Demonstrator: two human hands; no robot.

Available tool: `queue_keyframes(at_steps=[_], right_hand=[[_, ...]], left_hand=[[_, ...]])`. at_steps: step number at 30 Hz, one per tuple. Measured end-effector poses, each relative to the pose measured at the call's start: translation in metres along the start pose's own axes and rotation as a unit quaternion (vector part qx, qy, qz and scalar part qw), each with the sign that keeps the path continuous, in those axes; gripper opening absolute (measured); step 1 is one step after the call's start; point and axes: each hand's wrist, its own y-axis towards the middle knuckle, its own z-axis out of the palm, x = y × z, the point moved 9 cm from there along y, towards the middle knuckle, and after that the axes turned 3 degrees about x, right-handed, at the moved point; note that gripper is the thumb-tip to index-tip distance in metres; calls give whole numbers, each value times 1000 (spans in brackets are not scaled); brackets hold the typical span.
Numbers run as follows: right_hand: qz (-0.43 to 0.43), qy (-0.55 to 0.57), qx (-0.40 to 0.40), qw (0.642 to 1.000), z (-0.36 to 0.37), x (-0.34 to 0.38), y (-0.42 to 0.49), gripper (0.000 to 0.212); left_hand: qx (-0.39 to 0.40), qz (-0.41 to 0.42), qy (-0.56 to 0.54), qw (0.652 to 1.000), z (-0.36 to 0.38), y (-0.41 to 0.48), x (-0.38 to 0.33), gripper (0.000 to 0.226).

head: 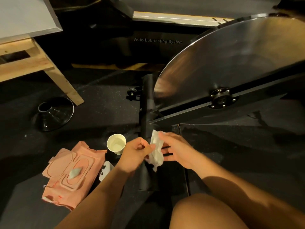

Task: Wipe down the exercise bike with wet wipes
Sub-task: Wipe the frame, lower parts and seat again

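Centre: bike base bar runs near-to-far on floor; flywheel rises behind and right of it. Over near half of bar: wipe, pinched by left hand on its left, straight fingers of right hand against its right. Just left of bar: cup, upright. Left of cup and nearer: wipes pack. Between pack and left forearm: small device. Far left: cone, beside table leg. Behind all: treadmill. Nearest, lower right: knee.

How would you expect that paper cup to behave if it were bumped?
The paper cup looks light and tapers to a narrower base, so it would probably tip easily. It seems to hold clear liquid, which would likely spill.
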Motion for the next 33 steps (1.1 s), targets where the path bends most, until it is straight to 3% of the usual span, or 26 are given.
queue_keyframes(at_steps=[3, 7, 9, 12, 18, 22, 26, 29, 33], right_hand=[[-2, -92, -26, 995, 1, -8, 3, 33], [-28, -43, -60, 997, -5, -13, 5, 22], [-13, -17, -43, 999, -1, -20, 4, 27], [2, -112, 25, 993, 19, -25, 1, 56], [-16, -67, 68, 995, 27, -14, -1, 52], [-46, -108, 14, 993, 11, -7, -1, 47], [-18, -28, -99, 995, -10, -17, 1, 40], [-7, -17, -108, 994, -6, -27, -1, 27], [23, -160, -131, 978, -8, -50, 4, 51]], left_hand=[[-10, -10, -19, 1000, -3, -1, 2, 20], [15, -6, -28, 999, 1, -8, 3, 18], [30, -11, -19, 999, 6, -12, 5, 15], [40, -24, -6, 999, 8, -15, 7, 22], [42, -45, 4, 998, 1, -23, 19, 19], [10, -79, -51, 996, -10, -27, 30, 25], [-7, -81, -10, 997, -21, -26, 35, 35], [-31, -48, 48, 997, -24, -29, 29, 22], [-109, -70, 189, 973, -33, -34, 34, 7]])
